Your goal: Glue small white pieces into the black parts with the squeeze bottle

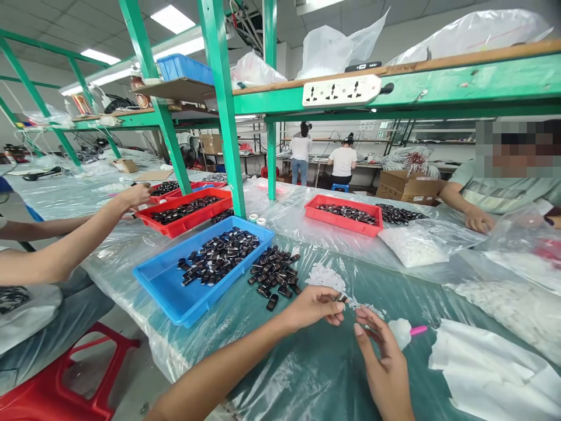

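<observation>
My left hand [316, 305] pinches a small dark part [341, 297] between thumb and fingertips, just above the plastic-covered table [307, 374]. My right hand [380, 356] is beside it with fingers curled and thumb and forefinger close together; I cannot make out anything in them. A loose heap of small black parts [275, 272] lies just left of my left hand. A pile of small white pieces [326, 276] lies right behind it. A blue tray [175, 292] full of the same black parts sits further left.
Red trays [344, 225] [184, 221] with black parts stand further back, by green rack posts [223, 111]. A person's arm [65, 245] reaches in from the left; another person's hand [477, 221] rests at the right. Bags of white pieces [414, 242], white sheets [495, 368] and a red stool [65, 380] are nearby.
</observation>
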### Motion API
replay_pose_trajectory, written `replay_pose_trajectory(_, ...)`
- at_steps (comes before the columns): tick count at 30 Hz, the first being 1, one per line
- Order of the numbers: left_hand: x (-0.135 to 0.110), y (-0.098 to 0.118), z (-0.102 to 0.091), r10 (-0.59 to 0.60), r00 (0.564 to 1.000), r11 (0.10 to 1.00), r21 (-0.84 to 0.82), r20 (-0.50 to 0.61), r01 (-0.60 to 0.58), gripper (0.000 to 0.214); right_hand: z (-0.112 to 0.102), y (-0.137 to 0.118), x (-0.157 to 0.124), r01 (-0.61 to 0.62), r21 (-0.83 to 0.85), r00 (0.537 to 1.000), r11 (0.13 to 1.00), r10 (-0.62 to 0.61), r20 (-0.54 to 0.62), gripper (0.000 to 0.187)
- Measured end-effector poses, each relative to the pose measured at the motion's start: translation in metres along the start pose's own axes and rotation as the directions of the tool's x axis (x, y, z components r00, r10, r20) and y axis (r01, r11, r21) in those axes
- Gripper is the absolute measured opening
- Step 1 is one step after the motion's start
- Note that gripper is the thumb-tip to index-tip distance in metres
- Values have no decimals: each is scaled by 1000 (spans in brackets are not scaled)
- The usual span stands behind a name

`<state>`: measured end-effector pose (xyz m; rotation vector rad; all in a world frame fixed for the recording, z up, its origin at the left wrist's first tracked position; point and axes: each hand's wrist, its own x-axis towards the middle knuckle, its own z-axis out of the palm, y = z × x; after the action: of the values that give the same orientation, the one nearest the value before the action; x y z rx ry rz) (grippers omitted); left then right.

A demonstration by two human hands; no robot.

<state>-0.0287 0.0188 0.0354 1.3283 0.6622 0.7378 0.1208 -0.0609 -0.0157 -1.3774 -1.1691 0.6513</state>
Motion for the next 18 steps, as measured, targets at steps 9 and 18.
replay_pose_trajectory(9, -27, 71, -96, 276, 856, 838, 545, -437, 8, 47, -18, -22, 0, -40, 170, 999, 985, 42, -5, 44)
replay_pose_trajectory(18, -72, 108, -134, 602, 632, 117, 837, -488, 535, 48, -25, -41, 1, 111, 68, 993, 992, -113, 26, 34)
